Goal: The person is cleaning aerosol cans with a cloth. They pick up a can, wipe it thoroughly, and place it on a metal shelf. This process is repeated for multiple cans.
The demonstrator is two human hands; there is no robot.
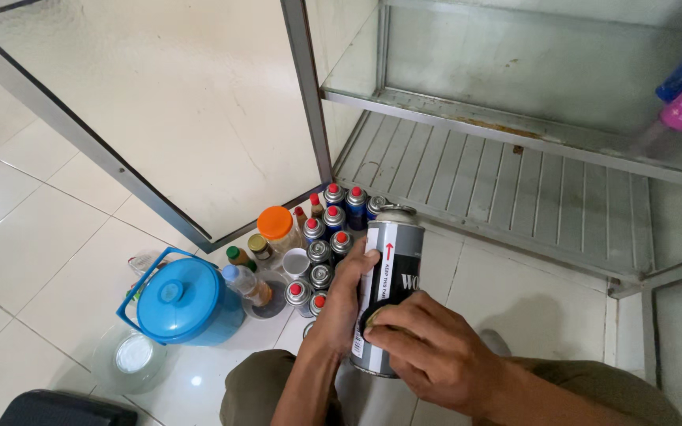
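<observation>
Both hands on one tall gas canister [388, 292], held tilted over the knees, low above the tiled floor [41, 260]. Left hand [341, 304] wrapped round its side, fingers curled shut on the body, apparently to steady it. Right hand [432, 347] pressed against its lower part, fingertips pinched together on something small, too hidden to name. Open metal cabinet [507, 189] ahead, bottom shelf bare. Blue lidded bucket [181, 301] on the left. Cluster of red-capped canisters [327, 237] between bucket and cabinet, beside an orange-lidded jar [276, 227].
</observation>
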